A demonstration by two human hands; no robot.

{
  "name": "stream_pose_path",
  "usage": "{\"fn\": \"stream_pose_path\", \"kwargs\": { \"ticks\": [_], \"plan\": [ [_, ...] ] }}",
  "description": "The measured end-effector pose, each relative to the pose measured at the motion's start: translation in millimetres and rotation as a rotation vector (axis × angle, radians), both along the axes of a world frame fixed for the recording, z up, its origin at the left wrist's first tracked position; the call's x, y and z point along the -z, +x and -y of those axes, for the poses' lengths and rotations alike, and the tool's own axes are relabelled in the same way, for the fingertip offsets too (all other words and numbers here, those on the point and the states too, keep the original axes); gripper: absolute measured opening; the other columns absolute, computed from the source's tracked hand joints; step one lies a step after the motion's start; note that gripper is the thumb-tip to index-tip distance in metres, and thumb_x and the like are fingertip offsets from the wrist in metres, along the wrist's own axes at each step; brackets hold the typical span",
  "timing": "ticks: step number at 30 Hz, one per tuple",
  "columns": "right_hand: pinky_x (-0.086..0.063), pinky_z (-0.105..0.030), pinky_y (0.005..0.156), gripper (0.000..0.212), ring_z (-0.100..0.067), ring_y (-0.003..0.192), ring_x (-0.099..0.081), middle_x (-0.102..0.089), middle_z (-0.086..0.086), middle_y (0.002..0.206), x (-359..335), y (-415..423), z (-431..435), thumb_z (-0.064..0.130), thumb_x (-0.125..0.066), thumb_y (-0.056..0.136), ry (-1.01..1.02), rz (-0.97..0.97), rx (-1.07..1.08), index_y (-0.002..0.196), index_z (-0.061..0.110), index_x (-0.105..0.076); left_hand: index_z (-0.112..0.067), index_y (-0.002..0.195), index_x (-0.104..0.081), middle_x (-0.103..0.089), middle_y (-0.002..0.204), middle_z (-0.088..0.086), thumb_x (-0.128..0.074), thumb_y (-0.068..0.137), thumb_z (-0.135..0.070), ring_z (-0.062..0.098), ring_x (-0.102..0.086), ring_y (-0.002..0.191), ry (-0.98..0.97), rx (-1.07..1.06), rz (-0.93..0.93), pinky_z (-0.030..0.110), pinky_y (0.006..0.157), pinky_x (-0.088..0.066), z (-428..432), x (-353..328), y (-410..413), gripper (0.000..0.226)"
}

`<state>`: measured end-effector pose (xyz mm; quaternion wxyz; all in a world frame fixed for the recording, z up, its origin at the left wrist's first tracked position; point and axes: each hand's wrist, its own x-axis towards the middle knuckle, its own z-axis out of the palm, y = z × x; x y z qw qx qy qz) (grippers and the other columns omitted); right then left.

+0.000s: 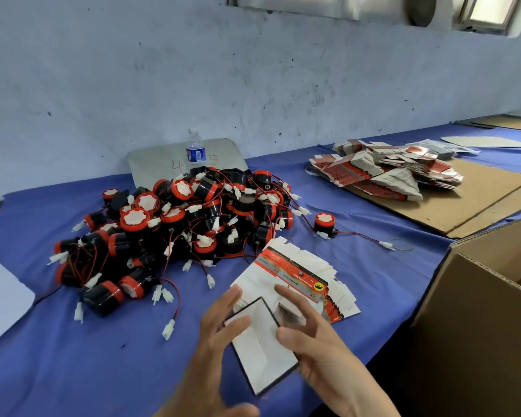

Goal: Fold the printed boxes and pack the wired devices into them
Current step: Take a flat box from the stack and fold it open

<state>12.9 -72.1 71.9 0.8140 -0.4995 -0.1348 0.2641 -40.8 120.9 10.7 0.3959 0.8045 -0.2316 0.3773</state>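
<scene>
red-and-black devices (175, 224) with white connectors lie on a blue cloth (103, 356) near red-and-white printed boxes (382, 173).

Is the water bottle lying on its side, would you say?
No, the bottle stands upright behind the pile of devices, cap up.

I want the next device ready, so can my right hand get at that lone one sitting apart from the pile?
Probably not yet: your right hand is holding the box with your left hand. The lone device itself sits unobstructed on the blue cloth.
</scene>
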Motion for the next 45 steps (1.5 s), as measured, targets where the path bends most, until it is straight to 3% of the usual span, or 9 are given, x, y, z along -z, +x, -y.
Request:
{"fn": "stream_pose_path", "kwargs": {
  "ticks": [4,9,14,18,21,27,31,35,45],
  "plan": [
    [-0.052,-0.023,0.075,0.095,-0.012,0.081,-0.067,-0.065,0.008,0.09,2.9,-14.7,-32.1,0.027,-0.086,0.056,-0.388,0.437,-0.158,0.13,0.063,-0.039,-0.024,0.134,-0.05,-0.039,0.15,0.001,-0.044,0.093,-0.057,0.021,-0.023,0.146,-0.102,-0.417,-0.184,0.038,0.116,-0.023,-63.7,-11.3,7.8,0.054],
    [-0.042,-0.019,0.079,0.047,-0.008,0.097,-0.056,-0.054,0.029,0.108,30.5,-41.6,-66.5,0.054,-0.042,0.092,-0.85,1.003,-0.321,0.135,0.066,-0.026,-0.021,0.15,-0.029,-0.028,0.153,0.016,-0.062,0.089,-0.037,0.037,-0.003,0.147,0.23,-1.107,-0.833,0.067,0.113,-0.007,-160.9,0.1,40.0,0.071],
    [-0.05,-0.014,0.059,0.067,-0.005,0.039,-0.043,-0.04,0.012,0.043,38.5,-34.8,-70.9,0.027,-0.06,0.06,-1.293,1.538,-0.435,0.116,0.064,-0.054,-0.011,0.129,-0.057,-0.067,0.11,0.016,-0.081,0.074,-0.034,0.035,-0.047,0.128,0.433,-1.153,-0.665,0.076,0.104,0.0,-172.6,11.7,42.8,0.064],
    [-0.046,-0.026,0.093,0.087,-0.012,0.11,-0.054,-0.057,0.005,0.103,33.8,-19.7,-66.7,0.012,-0.058,0.076,-1.111,1.612,-0.207,0.14,0.061,-0.025,-0.005,0.124,-0.052,-0.058,0.11,0.02,-0.083,0.073,-0.02,0.039,-0.057,0.106,0.135,-1.062,-0.411,0.057,0.103,-0.03,-147.6,-11.3,35.7,0.061],
    [-0.048,-0.026,0.093,0.083,-0.002,0.135,-0.03,-0.016,0.02,0.153,29.6,-24.6,-56.3,0.004,-0.041,0.088,-0.78,1.309,-0.09,0.14,0.064,-0.018,-0.015,0.124,-0.049,-0.05,0.115,0.004,-0.079,0.077,-0.02,0.014,-0.052,0.101,-0.171,-0.828,-0.15,0.018,0.087,-0.038,-120.1,-47.4,21.0,0.056],
    [-0.059,-0.034,0.074,0.073,-0.023,0.101,-0.066,-0.049,0.019,0.137,18.7,-27.0,-41.5,0.011,-0.064,0.082,-0.106,0.645,0.385,0.135,0.053,-0.04,-0.044,0.113,-0.055,-0.061,0.084,-0.014,-0.066,0.07,-0.063,0.003,-0.056,0.079,-0.009,-0.376,-0.224,0.009,0.074,-0.043,-40.7,-84.3,-15.6,0.048],
    [-0.057,-0.037,0.081,0.059,-0.022,0.108,-0.063,-0.058,0.01,0.128,26.6,-29.0,-37.8,0.006,-0.063,0.083,-0.187,0.707,0.373,0.126,0.044,-0.055,-0.027,0.104,-0.073,-0.066,0.078,-0.013,-0.055,0.074,-0.066,0.017,-0.058,0.087,0.427,-0.514,-0.172,0.05,0.098,-0.042,-18.5,-61.6,-9.0,0.052],
    [-0.052,-0.019,0.079,0.031,-0.013,0.103,-0.065,-0.068,0.011,0.107,41.3,-28.8,-35.2,0.009,-0.07,0.079,-0.314,0.747,0.509,0.098,0.033,-0.071,-0.028,0.115,-0.071,-0.069,0.084,-0.009,-0.051,0.076,-0.065,0.028,-0.065,0.102,0.511,-0.578,-0.202,0.077,0.088,-0.036,-21.7,-47.6,-3.6,0.058],
    [-0.043,-0.006,0.068,0.005,-0.002,0.085,-0.064,-0.043,0.013,0.091,50.4,-31.1,-40.0,0.015,-0.063,0.083,-0.507,1.008,0.738,0.083,0.02,-0.066,-0.048,0.138,-0.041,-0.052,0.107,-0.007,-0.066,0.086,-0.042,0.008,-0.058,0.086,0.337,-0.403,-0.508,0.019,0.07,-0.052,-25.9,-29.4,-6.8,0.058]
  ]
}}
